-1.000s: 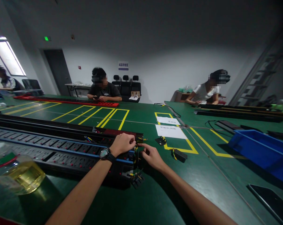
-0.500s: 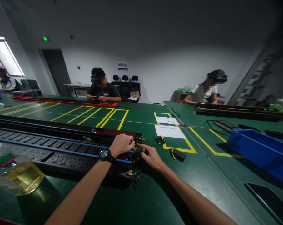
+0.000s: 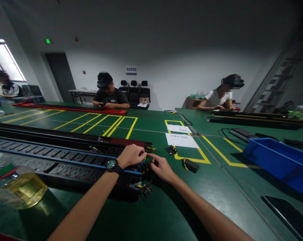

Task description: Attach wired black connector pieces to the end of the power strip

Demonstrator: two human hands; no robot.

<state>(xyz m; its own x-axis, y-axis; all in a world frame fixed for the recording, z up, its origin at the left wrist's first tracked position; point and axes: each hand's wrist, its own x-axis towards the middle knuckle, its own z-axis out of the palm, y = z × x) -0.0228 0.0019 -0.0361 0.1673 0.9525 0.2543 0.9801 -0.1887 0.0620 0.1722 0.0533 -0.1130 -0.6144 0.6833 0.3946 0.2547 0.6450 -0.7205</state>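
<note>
Long black socket strips (image 3: 73, 157) with blue edges and small red parts lie on the green table. My left hand (image 3: 131, 156), with a watch at the wrist, rests over their right end, fingers closed at a small part too hidden to name. Just right of it, my right hand (image 3: 161, 166) has its index fingertip touching or nearly touching the left fingertips, with the other fingers curled in. Thin yellow-green wires show below the fingertips. A black end piece (image 3: 145, 190) with wires hangs at the nearest strip's end.
A bottle of yellow liquid (image 3: 23, 187) stands at left. Rightward are a black block (image 3: 191, 165), a black bracket (image 3: 171, 150), paper labels (image 3: 182, 140), a blue bin (image 3: 279, 164) and a phone (image 3: 289, 214). Several people sit across the table.
My left fingers have shifted slightly right, closer to my right index fingertip. My right hand has barely moved.
</note>
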